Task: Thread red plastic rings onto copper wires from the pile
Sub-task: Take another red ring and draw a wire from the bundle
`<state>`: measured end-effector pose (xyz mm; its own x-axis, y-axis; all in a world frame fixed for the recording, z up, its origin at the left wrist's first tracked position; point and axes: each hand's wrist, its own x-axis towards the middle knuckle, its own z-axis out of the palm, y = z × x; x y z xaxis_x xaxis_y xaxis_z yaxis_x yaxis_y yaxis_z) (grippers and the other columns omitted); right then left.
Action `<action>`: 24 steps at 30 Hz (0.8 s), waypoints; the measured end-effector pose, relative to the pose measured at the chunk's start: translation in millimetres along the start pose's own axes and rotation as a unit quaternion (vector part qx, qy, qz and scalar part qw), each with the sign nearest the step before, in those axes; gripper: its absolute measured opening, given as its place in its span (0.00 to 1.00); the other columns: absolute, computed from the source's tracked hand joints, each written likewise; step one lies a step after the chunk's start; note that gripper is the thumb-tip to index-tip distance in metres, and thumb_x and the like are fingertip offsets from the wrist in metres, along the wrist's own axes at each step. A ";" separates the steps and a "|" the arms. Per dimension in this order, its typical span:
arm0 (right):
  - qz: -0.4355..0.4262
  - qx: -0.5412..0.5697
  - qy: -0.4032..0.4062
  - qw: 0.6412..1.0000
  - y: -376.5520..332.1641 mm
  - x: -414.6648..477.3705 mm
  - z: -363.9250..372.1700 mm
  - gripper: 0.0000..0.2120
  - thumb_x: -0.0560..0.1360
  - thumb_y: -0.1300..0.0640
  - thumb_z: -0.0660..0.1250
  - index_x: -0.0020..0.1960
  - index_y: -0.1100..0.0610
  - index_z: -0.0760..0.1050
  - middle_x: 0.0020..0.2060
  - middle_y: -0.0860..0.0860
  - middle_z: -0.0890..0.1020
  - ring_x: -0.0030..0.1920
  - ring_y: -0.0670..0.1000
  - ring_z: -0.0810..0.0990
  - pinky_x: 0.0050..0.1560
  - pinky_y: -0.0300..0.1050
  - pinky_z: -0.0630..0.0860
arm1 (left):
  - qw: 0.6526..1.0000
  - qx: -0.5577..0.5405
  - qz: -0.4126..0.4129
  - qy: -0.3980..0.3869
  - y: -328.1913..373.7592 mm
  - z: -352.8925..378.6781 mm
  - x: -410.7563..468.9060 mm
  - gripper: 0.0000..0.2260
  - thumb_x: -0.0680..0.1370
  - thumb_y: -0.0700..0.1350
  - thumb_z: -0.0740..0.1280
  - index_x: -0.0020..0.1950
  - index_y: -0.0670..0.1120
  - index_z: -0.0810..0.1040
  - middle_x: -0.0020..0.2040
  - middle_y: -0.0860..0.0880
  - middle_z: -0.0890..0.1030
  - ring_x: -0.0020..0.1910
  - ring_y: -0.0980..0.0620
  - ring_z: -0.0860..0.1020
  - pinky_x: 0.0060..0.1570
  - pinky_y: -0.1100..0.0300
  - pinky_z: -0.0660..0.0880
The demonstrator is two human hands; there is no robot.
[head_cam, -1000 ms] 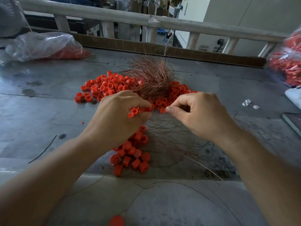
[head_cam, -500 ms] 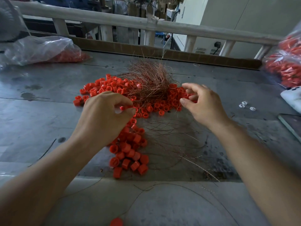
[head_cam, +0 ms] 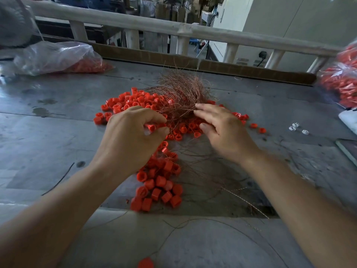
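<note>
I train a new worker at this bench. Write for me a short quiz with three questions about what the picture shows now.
1. How many small white pieces lie on the table?
2. True or false: the left hand pinches red rings.
3. The right hand stretches its fingers to: A the white pieces; B the copper wire tangle; C the left hand.
Key: 1 three; 2 true; 3 B.
</note>
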<state>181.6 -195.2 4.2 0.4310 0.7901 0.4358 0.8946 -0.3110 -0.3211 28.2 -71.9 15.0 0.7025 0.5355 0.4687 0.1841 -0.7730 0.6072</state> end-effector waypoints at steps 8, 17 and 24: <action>0.009 0.057 0.126 0.990 5.1 -4.1 -11.0 0.07 0.70 0.66 0.70 0.47 0.63 0.82 0.45 0.54 0.83 0.48 0.48 0.78 0.54 0.36 0.71 | 1.000 -0.009 0.006 -0.011 0.2 0.6 0.5 0.07 0.70 0.46 0.70 0.47 0.50 0.82 0.40 0.63 0.75 0.39 0.65 0.73 0.40 0.79 0.67; 0.055 0.130 0.217 0.966 8.7 -5.9 -22.4 0.10 0.71 0.64 0.69 0.48 0.53 0.73 0.37 0.40 0.78 0.41 0.38 0.78 0.41 0.27 0.70 | 1.000 -0.007 0.023 -0.018 0.1 -0.6 -0.1 0.07 0.71 0.45 0.70 0.48 0.49 0.82 0.41 0.64 0.74 0.41 0.65 0.74 0.41 0.75 0.67; 0.006 0.073 0.248 0.966 8.1 -9.4 -35.5 0.08 0.73 0.65 0.65 0.49 0.56 0.80 0.39 0.50 0.75 0.38 0.41 0.72 0.41 0.25 0.66 | 0.999 -0.025 0.021 -0.007 0.3 -1.8 0.1 0.08 0.71 0.44 0.71 0.50 0.50 0.82 0.41 0.64 0.76 0.40 0.63 0.76 0.40 0.81 0.67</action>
<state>189.0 -223.9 27.4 0.4768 0.4253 0.7693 0.8788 -0.2119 -0.4275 27.1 -71.5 16.3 0.7188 0.4982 0.4850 0.1204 -0.7762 0.6189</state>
